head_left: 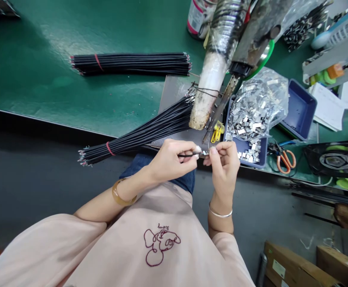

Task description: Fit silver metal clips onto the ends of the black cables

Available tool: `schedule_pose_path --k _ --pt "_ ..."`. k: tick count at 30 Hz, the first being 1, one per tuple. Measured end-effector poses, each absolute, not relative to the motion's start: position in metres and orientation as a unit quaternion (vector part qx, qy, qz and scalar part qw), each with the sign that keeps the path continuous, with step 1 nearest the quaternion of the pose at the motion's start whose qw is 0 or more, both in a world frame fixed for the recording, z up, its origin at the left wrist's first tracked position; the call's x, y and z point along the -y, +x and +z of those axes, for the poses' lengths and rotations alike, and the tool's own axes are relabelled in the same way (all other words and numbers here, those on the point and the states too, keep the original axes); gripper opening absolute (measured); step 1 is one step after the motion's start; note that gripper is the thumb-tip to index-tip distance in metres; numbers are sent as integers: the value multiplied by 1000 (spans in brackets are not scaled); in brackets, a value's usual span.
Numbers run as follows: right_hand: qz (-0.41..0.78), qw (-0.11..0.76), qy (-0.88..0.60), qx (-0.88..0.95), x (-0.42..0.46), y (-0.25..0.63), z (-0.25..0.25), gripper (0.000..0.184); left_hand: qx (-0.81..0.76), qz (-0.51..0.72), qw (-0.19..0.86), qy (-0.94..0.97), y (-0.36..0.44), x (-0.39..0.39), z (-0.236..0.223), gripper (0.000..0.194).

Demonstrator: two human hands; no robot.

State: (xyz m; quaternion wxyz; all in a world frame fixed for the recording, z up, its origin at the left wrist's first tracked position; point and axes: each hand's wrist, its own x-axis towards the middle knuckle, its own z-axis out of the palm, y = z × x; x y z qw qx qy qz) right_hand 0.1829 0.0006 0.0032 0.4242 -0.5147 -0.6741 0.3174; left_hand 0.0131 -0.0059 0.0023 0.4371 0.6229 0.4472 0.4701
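Note:
Between finger and thumb my left hand (pixel 178 159) pinches a thin black cable (pixel 188 154) near its end. My right hand (pixel 224 159) meets it there, its fingers closed on a small shiny metal piece (pixel 204 153) at the cable's tip; its exact shape is too small to make out. Just beyond my hands lies a bundle of black cables (pixel 144 127), tied with a red band, partly on a grey board. To the right, a blue tray (pixel 262 157) holds many small metal clips (pixel 253 127), most in a clear plastic bag.
A second cable bundle (pixel 132 63) lies farther back on the green table (pixel 42 91). A taped white duct (pixel 208 87) and a soldering iron-like metal rod (pixel 226 97) hang close above my hands. Orange-handled pliers (pixel 286 161), a black fan (pixel 337 159) and another blue tray (pixel 301 105) are at right.

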Motion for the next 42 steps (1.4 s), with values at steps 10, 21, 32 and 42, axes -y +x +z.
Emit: schedule_pose_path --k 10,21,32,42 --pt "73 475 -499 721 13 192 2 8 -437 471 573 509 16 1 2 17" --pt "99 363 -517 769 14 178 3 6 -440 472 511 568 17 3 -12 17" --pt "179 382 -556 716 17 181 -2 10 -446 476 489 579 17 4 -12 17" --pt "300 404 -560 658 13 178 0 15 -441 474 489 584 17 7 -11 17"
